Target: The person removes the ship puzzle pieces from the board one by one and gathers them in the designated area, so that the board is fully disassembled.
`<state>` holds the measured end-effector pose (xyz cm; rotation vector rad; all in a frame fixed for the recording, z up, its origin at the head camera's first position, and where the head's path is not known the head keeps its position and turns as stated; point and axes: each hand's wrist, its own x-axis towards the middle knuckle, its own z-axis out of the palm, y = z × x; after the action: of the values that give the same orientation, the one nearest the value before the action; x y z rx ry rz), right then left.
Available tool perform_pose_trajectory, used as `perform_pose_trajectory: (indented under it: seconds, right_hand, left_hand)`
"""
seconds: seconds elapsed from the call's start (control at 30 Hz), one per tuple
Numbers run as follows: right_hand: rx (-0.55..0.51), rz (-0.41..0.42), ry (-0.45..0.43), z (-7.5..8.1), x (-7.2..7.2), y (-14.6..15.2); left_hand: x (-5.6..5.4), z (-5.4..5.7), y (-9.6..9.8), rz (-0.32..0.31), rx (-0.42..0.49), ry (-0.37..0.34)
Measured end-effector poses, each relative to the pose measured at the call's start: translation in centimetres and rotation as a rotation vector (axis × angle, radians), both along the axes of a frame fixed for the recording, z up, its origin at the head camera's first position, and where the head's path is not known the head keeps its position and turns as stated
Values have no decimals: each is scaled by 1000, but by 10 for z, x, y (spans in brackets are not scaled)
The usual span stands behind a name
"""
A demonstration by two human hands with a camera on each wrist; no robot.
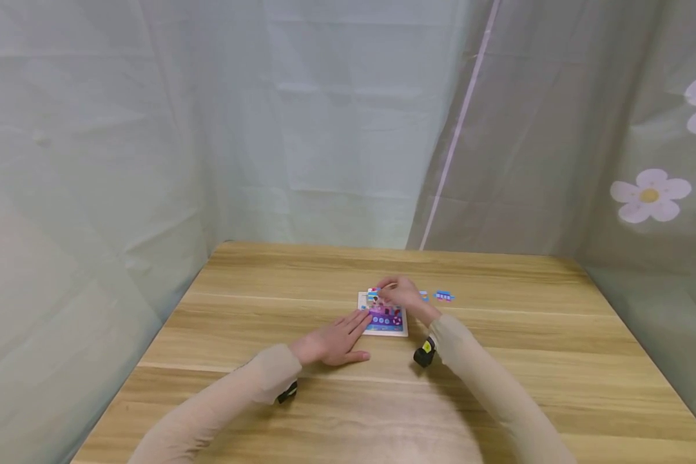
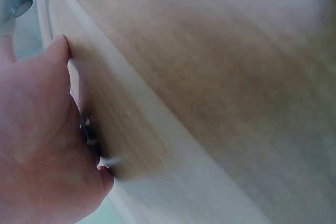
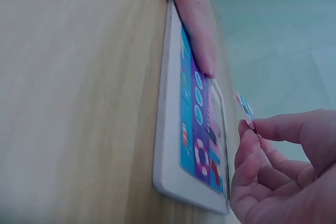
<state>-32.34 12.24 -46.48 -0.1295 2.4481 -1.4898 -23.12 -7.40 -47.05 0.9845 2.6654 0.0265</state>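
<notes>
A jigsaw puzzle tray (image 1: pixel 390 333) with a white border lies on the table, showing a pink and purple ship picture over blue water. My left hand (image 1: pixel 342 338) rests flat across its left side, fingers straight; one finger (image 3: pixel 198 35) presses on the picture in the right wrist view. The left wrist view shows the side of that hand (image 2: pixel 37 145) low along the tabletop. With thumb and fingertips, my right hand (image 1: pixel 403 293) pinches a small puzzle piece (image 3: pixel 244 106) just above the tray's far part, where the white base shows.
Two loose puzzle pieces lie right of the tray: a blue and purple one (image 1: pixel 444 296), and another (image 1: pixel 424 296) partly behind the right hand. The wooden table (image 1: pixel 255 270) is surrounded by pale curtains (image 1: pixel 348 129). Black wrist devices (image 1: pixel 425 354) sit under both sleeves.
</notes>
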Motion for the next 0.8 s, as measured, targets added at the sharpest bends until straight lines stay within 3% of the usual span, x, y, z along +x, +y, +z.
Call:
perform_pose_trajectory:
  seconds: [0.43, 0.8]
  right_hand:
    - [-10, 12, 1, 1, 0, 20]
    - [-42, -4, 18, 2, 1, 33]
  left_hand:
    - [-2, -5, -2, 9, 19, 6]
    - [2, 1, 0, 2, 27, 7]
